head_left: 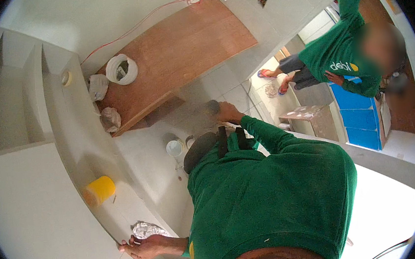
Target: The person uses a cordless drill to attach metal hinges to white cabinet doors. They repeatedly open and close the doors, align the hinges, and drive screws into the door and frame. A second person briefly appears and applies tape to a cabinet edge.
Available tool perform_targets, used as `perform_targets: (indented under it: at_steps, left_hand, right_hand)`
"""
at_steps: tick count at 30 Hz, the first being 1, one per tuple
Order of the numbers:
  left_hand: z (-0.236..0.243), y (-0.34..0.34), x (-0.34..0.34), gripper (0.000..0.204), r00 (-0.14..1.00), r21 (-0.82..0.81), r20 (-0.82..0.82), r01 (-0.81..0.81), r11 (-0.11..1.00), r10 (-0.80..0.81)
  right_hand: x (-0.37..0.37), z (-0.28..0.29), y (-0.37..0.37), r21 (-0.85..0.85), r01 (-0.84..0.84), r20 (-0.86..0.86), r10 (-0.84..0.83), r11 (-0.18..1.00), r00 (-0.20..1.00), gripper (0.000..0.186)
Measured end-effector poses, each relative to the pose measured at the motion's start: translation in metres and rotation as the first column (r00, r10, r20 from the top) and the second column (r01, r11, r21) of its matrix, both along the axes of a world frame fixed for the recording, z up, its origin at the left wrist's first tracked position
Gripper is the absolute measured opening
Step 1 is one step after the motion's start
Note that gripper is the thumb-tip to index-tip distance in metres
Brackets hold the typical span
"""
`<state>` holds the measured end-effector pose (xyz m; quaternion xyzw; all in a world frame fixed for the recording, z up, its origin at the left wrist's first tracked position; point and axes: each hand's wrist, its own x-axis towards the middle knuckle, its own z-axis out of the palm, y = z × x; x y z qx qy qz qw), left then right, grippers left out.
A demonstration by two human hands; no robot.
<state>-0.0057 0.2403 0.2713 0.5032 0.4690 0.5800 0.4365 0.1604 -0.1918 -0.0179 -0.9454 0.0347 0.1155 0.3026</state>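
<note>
My right hand [229, 112] reaches forward and is closed round a dark, rounded thing [212, 107]; its kind is not clear. Low at the left, my left hand [146, 248] rests with fingers stretched at the edge of a large white panel [36, 208]. Something small and white shows by those fingers, too small to name. Just beyond this hand lies a crumpled whitish wrapper [148, 229] on a pale ledge [125, 205]. Farther along the ledge a yellow tub [99, 190] lies on its side.
A brown wooden board [185, 42] holds a white bucket [122, 70] and crumpled bags [98, 87]. A pale container [174, 148] stands on the tiled floor. Red wires [148, 11] run along the wall. Another person in green [334, 49] is at upper right, near a blue cabinet [359, 116].
</note>
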Motion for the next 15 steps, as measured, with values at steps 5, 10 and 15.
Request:
perform_targets:
  at_steps: [5,10,15]
  left_hand:
    - [0.012,0.003,-0.008,0.048,0.994,0.009,0.019,0.105,0.994,-0.105]
    - [0.029,-0.011,-0.007,0.046,0.993,-0.032,0.043,0.111,0.993,-0.110]
    - [0.037,-0.015,-0.007,0.048,0.996,-0.114,0.042,0.083,0.990,-0.079]
  right_hand:
    - [-0.036,-0.050,-0.040,-0.140,0.032,-0.389,-0.085,0.990,0.917,0.078]
    - [-0.075,-0.088,-0.061,-0.145,0.194,-0.440,-0.239,0.970,0.866,0.067]
    - [-0.106,-0.133,-0.084,-0.110,0.372,-0.528,-0.371,0.922,0.764,0.070]
